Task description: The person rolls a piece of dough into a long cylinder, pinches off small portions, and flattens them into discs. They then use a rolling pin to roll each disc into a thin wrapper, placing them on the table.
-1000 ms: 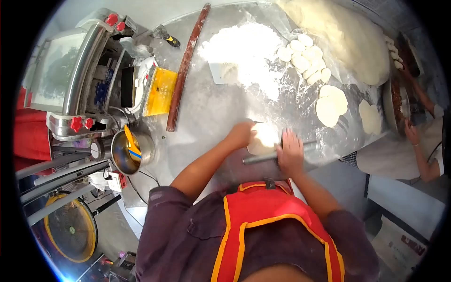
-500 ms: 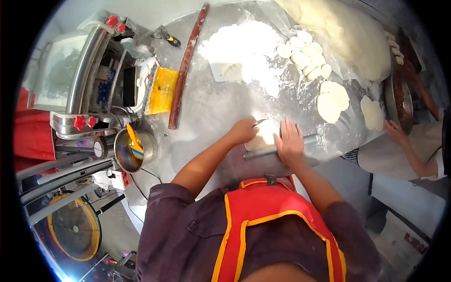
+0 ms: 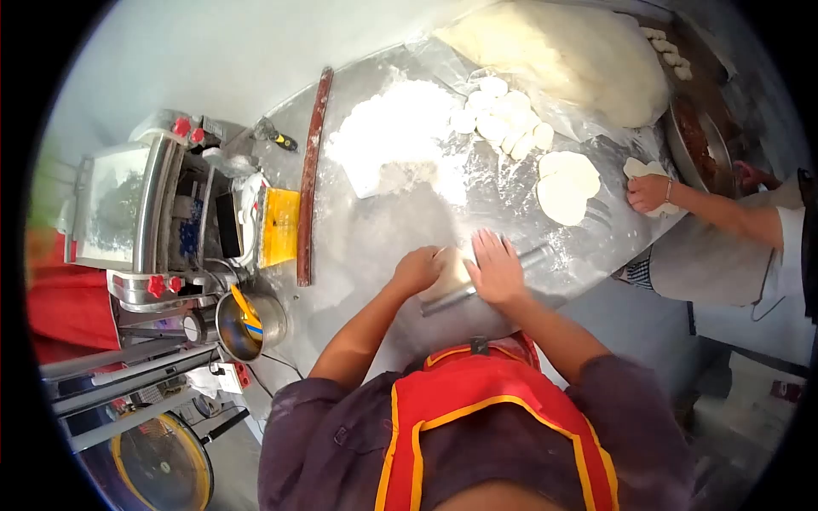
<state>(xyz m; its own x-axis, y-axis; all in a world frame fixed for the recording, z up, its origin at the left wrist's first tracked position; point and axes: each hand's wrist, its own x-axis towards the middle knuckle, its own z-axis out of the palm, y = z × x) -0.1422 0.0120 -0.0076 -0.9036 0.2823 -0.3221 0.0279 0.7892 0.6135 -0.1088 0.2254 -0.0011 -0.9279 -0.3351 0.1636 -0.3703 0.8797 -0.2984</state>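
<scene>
A small flat dough piece [image 3: 446, 279] lies on the floured metal table close to the person's body. My left hand [image 3: 418, 271] grips its left edge with curled fingers. My right hand [image 3: 497, 268] lies flat, fingers stretched out, on top of a thin grey rolling pin [image 3: 452, 302], whose ends stick out on both sides of the palm. Beyond the hands is a patch of white flour [image 3: 396, 128]. Flattened dough rounds [image 3: 567, 187] rest to the right, and a pile of small dough discs [image 3: 504, 119] sits farther back.
A large dough mass [image 3: 562, 60] is at the back. A long red-brown rod [image 3: 313, 170], yellow packet [image 3: 279, 226], metal pot [image 3: 266, 319] and dough machine [image 3: 123, 204] stand left. At right, a co-worker's hand [image 3: 649, 194] touches dough beside a filling bowl [image 3: 703, 145].
The camera view has shifted, so the table items appear farther left and mostly lower. The co-worker's hand has moved onto the dough at the right. My hands remain at the dough and pin.
</scene>
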